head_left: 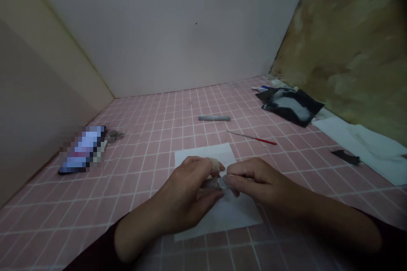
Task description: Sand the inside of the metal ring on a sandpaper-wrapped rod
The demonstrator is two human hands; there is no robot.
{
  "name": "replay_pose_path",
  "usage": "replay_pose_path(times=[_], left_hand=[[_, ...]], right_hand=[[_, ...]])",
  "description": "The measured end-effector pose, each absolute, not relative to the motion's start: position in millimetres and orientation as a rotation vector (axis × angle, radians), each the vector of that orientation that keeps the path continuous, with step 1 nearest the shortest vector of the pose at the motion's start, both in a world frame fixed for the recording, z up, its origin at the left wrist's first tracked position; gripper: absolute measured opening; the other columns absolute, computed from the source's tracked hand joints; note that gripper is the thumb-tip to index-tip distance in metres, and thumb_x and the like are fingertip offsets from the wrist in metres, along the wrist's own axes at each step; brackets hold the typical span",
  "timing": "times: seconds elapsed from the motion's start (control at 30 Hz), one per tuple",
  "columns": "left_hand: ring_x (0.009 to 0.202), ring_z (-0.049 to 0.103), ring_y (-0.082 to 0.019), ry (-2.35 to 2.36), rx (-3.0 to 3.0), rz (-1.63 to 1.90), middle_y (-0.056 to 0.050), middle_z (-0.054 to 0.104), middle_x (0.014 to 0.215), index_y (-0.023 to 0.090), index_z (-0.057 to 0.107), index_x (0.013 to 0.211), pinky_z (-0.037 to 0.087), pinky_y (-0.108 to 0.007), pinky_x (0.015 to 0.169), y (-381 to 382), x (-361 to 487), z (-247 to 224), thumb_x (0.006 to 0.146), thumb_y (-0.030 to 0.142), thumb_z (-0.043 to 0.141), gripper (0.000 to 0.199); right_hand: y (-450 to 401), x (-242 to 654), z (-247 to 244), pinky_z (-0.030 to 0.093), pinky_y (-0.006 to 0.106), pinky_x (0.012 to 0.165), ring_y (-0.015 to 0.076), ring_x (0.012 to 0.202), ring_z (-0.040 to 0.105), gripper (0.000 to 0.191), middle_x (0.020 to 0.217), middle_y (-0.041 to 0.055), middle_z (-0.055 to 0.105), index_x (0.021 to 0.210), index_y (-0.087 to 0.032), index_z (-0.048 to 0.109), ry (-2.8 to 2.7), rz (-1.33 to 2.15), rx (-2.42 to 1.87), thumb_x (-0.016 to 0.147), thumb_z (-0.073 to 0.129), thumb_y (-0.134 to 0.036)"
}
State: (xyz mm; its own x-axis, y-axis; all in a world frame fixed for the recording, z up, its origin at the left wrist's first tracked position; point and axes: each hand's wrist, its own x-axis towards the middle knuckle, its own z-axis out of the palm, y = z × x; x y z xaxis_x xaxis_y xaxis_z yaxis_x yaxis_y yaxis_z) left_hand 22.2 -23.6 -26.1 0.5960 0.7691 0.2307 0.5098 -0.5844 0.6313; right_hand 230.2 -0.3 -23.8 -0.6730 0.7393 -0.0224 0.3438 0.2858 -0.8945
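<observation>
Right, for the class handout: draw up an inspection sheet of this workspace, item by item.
Surface: pink grid-tiled surface, with a white paper sheet lying under the hands.
Job's things: a small translucent piece, too small to identify, held above the paper.
Clutter: a grey rod, a thin red-handled metal pick, a black bag with a white patch, a pixelated object, small metal loops, a white cloth, a black strip.
Hands: left hand, with a beige finger wrap, and right hand both pinch the piece.
Cables: nothing seen.
Surroundings: pale walls; a stained board at right.
</observation>
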Motion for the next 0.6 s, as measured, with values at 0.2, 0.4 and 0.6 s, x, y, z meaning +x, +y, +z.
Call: replay_pose_path(times=[0.2,0.4,0.6], left_hand=[[0.095,0.058,-0.018,1.042,2.349,0.75,-0.002,0.062,0.1,0.022,0.051,0.105,0.049,-0.035,0.087,-17,16,-24,0.084,0.018,0.06,0.024],[0.09,0.06,-0.016,1.061,2.323,0.735,-0.001,0.063,0.098,0.023,0.052,0.106,0.05,-0.03,0.08,-17,16,-25,0.084,0.02,0.063,0.024],[0.092,0.059,-0.016,1.108,2.355,0.77,-0.001,0.063,0.099,0.022,0.053,0.105,0.049,-0.031,0.082,-18,17,-23,0.085,0.021,0.062,0.022]], right_hand=[[6,241,-20,0.031,0.024,0.055,0.0094,0.057,0.042,0.038,0.056,-0.0033,0.039,0.058,-0.016,0.046,-2.157,1.337,-0.945,0.092,0.044,-0.034],[5,239,-19,0.031,0.024,0.055,0.009,0.056,0.042,0.036,0.056,-0.0034,0.04,0.06,-0.015,0.048,-2.157,1.307,-0.945,0.091,0.044,-0.031],[9,239,-23,0.032,0.024,0.057,0.0093,0.057,0.043,0.038,0.055,-0.0031,0.04,0.057,-0.015,0.048,-2.111,1.341,-0.916,0.09,0.046,-0.034]])
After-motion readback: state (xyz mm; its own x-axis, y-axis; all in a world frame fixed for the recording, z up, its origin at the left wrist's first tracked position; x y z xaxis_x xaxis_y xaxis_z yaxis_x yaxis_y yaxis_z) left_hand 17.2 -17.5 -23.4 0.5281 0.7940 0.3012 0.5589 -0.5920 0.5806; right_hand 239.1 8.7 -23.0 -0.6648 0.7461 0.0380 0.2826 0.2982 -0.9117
